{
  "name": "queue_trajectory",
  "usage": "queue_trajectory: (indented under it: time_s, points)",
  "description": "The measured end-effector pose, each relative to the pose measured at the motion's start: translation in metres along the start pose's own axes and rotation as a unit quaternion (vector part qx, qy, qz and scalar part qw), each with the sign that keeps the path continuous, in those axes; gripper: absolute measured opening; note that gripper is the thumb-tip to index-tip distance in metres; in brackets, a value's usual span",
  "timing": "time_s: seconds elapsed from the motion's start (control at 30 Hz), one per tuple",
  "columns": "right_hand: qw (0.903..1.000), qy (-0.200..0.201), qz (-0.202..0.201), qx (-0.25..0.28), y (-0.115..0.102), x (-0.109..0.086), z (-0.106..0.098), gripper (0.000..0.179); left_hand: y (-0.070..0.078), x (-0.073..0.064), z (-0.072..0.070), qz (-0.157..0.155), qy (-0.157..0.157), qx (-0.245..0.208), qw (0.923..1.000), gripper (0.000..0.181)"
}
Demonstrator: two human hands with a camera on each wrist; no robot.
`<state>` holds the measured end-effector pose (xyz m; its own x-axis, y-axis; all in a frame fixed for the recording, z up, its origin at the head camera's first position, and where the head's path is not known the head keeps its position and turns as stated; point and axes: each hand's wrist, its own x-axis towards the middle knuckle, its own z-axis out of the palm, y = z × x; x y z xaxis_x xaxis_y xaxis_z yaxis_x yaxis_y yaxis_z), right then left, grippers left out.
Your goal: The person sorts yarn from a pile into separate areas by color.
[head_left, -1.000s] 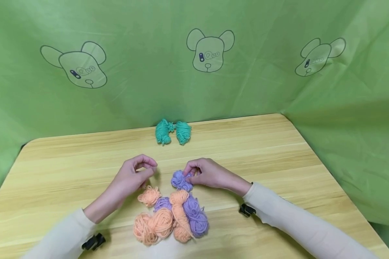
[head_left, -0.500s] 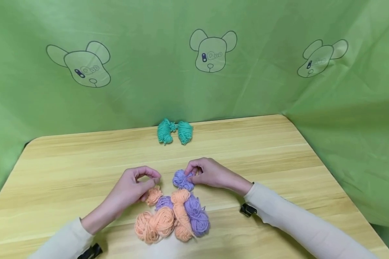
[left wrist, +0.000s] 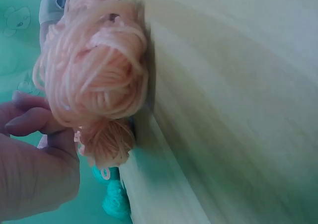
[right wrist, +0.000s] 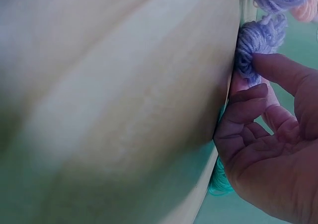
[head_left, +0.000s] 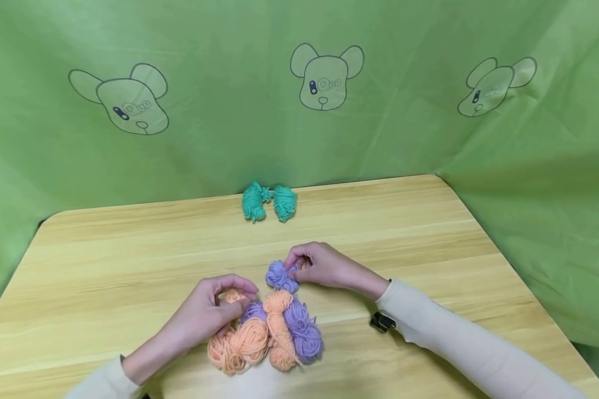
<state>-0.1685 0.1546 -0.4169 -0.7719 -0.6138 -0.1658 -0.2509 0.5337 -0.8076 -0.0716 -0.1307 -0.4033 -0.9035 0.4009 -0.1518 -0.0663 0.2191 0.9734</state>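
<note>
In the head view my right hand [head_left: 321,266] pinches a small purple yarn bundle [head_left: 279,275] between thumb and fingers, close over the table. The right wrist view shows the thumb pressed against that purple bundle [right wrist: 258,42]. My left hand [head_left: 207,310] reaches over the pile from the left, thumb and forefinger curved and apart. Beneath it, a small peach yarn bundle [head_left: 233,296] is partly hidden, beside a purple bundle [head_left: 254,312]. A larger peach bundle [head_left: 252,341] lies just below the left hand; in the left wrist view, fingertips appear behind this peach yarn [left wrist: 99,70].
An upright-lying peach bundle [head_left: 279,332] and a long purple bundle [head_left: 304,332] lie side by side at the pile's right. Two teal yarn bundles [head_left: 284,203] sit near the back edge of the wooden table [head_left: 404,221]. Green cloth [head_left: 219,111] hangs behind.
My left hand has come down and slightly to the right, now over the small peach bundle, which shifted a little right. The right hand stays in place, still pinching the purple bundle.
</note>
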Motion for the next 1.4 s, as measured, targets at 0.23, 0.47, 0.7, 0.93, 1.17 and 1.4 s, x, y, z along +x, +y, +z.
queue_trajectory:
  time_s: [0.23, 0.47, 0.7, 0.93, 1.17, 1.4]
  points:
    - [1.0, 0.001, 0.001, -0.002, -0.001, 0.0, 0.0, 0.012, -0.006, -0.004, -0.001, -0.005, -0.021, 0.022, 0.9995, 0.033]
    - [1.0, 0.002, -0.002, -0.002, -0.002, 0.001, 0.0, 0.012, -0.011, -0.006, -0.002, -0.014, -0.05, 0.014, 0.9985, 0.039]
    - [1.0, 0.004, -0.002, -0.002, 0.001, 0.0, 0.0, 0.011, -0.014, -0.004, 0.007, 0.016, -0.038, 0.096, 0.9945, 0.043]
    - [0.9997, 0.013, 0.013, -0.015, 0.002, -0.002, 0.001, 0.007, -0.014, -0.007, 0.014, 0.06, 0.013, 0.217, 0.9742, 0.035]
    - [0.9992, 0.026, 0.013, -0.026, 0.003, -0.002, 0.0, 0.005, -0.014, -0.006, 0.017, 0.048, 0.031, 0.217, 0.9745, 0.033]
    - [0.9987, 0.041, 0.018, -0.022, 0.003, -0.007, -0.001, 0.008, -0.012, -0.004, 0.018, 0.014, 0.027, 0.194, 0.9806, 0.033]
